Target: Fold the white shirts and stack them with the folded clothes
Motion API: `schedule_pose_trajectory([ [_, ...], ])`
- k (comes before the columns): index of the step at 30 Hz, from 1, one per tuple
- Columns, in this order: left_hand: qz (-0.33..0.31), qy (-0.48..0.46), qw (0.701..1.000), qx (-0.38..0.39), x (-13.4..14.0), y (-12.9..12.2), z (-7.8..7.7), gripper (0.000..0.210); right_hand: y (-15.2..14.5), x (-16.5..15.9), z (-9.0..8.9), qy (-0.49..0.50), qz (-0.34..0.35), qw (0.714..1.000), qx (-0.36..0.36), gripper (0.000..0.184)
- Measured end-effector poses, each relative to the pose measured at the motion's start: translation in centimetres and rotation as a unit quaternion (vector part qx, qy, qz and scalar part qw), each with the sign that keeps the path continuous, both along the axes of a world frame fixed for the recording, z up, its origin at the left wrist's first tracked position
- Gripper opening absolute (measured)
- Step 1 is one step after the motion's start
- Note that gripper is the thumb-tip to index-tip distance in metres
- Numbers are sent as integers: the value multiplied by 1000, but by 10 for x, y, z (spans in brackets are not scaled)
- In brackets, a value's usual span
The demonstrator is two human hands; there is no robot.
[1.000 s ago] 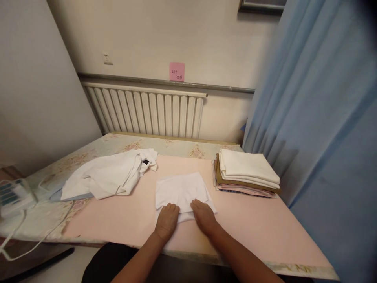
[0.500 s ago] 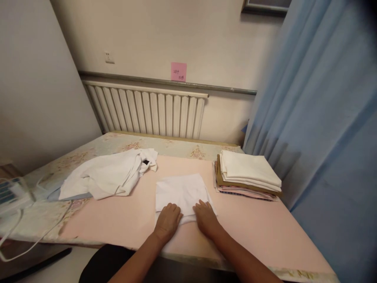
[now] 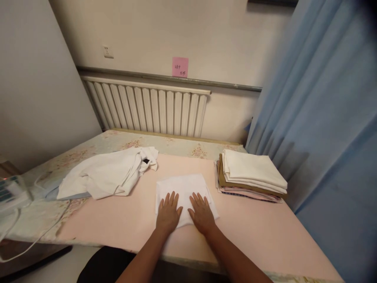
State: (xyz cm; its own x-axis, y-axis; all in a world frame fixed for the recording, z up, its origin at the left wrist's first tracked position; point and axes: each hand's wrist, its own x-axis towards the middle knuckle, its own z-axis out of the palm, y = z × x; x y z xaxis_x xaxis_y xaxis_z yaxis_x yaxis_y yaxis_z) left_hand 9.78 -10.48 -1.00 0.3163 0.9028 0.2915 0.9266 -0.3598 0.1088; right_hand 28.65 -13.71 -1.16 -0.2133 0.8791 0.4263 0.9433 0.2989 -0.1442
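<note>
A white folded garment (image 3: 184, 186) lies on the pink cloth covering the table, right in front of me; its exact kind cannot be made out. My left hand (image 3: 169, 212) rests flat on its left part, fingers stretched out. On its right part my right hand (image 3: 202, 212) lies flat too, fingers spread and pointing away from me. Parts of the garment's near edge are hidden under both hands. Neither hand grips anything.
A crumpled white garment (image 3: 103, 173) lies at the left. A stack of folded clothes (image 3: 250, 169) stands at the right, near a blue curtain (image 3: 318, 129). A white cord (image 3: 44, 237) trails over the left edge. A radiator (image 3: 147, 106) is behind the table.
Both hands have gone from curled fingers at the garment's near edge to flat, outstretched palms further up on it. The near fold now lies flatter.
</note>
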Motion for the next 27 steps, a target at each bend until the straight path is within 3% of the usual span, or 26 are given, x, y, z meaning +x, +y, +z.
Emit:
schedule_pose_trajectory([
  [6,12,-1,1000,13,-12,-7,-5,55,-11,22,-5,-16,-21,1000,-16,49],
  [15,-91,13,994,62,-53,-28,-19,59,-26,54,0,-18,68,993,-93,65],
  [20,-143,25,987,71,-68,-37,-20,70,-29,58,-3,-5,87,994,-73,62],
  [23,-132,20,989,61,-69,-37,-20,61,-30,56,-6,-14,77,996,-52,53],
  [27,-110,19,993,38,-66,-37,-18,51,-30,53,-9,-29,53,997,-43,57],
])
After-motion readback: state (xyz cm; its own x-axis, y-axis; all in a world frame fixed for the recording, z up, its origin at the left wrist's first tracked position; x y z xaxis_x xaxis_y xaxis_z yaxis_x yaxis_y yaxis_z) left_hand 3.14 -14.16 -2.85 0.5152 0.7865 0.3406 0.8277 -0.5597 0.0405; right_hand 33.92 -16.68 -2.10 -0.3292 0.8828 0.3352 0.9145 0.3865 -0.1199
